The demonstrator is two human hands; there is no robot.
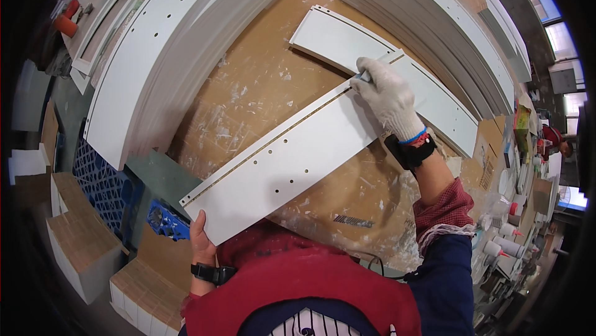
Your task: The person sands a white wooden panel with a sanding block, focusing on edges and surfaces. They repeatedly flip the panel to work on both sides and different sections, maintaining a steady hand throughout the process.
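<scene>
- A long white panel (292, 162) runs diagonally from lower left to the upper centre of the frame, tipped on its long side so the raw, pale-brown edge faces up, apparently so that edge can be worked along its length.
- The left hand (200, 243), bare, grips the panel's near corner at lower left; its fingers wrap behind the board and mostly hide (a black watch sits on the wrist), seemingly to steady the piece.
- The right hand (388, 97), in a white knit glove, reaches out at centre right, arm extended and wrist bent down, fingers pinched narrow on a small blue-tipped tool (364, 77) pressed to the panel's upper edge.
- Beneath lies a second white panel (347, 41) flat on the cardboard-covered bench (261, 87), which is smeared with white streaks.
- Stacks of white boards (161, 44) fill the upper left; grey-edged boards (428, 31) are stacked at upper right.
- Small white bottles with red caps (503, 240) crowd the lower right.
</scene>
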